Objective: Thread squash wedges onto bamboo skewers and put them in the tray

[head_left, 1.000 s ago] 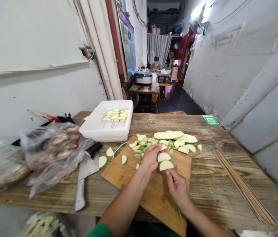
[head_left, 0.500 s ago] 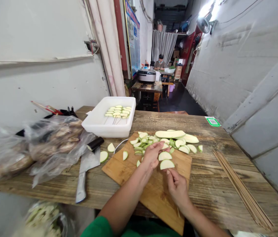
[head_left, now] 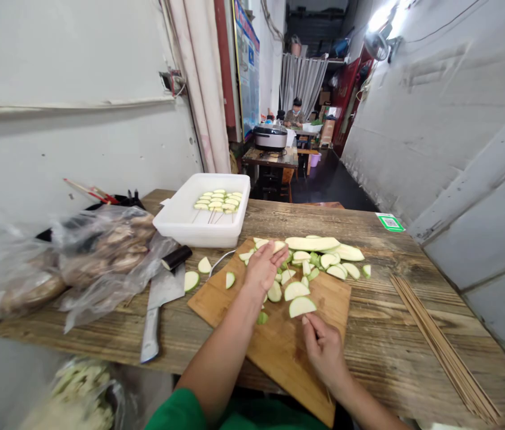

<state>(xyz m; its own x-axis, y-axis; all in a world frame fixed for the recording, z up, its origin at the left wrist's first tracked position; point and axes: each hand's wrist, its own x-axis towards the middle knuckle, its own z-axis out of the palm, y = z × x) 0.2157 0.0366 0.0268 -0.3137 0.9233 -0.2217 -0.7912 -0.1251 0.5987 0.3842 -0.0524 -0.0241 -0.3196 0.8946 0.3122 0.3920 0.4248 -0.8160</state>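
My right hand [head_left: 324,340] pinches the lower end of a thin bamboo skewer. Two half-round zucchini slices, the nearer slice [head_left: 301,307] and the farther slice [head_left: 296,291], sit threaded on it, and its bare tip points toward the pile. Over the left part of the pile, my left hand [head_left: 262,267] has its fingers closed around another pale zucchini slice [head_left: 279,246]. Beneath both hands lies a wooden cutting board [head_left: 274,364]. Cut slices [head_left: 328,260] are heaped at its far edge, beside long zucchini halves [head_left: 313,243].
A white tub [head_left: 199,233] holds finished zucchini skewers. To the left lie a cleaver [head_left: 151,331], a black cylindrical piece [head_left: 176,258] and plastic bags of mushrooms [head_left: 118,245]. Bare skewers [head_left: 443,346] lie right, near a QR-code card [head_left: 390,222]. A person [head_left: 296,113] sits far back.
My left hand has moved left, away from the skewer, and now has a slice at its fingertips. My right hand still holds the skewer with two slices. The view has shifted slightly.
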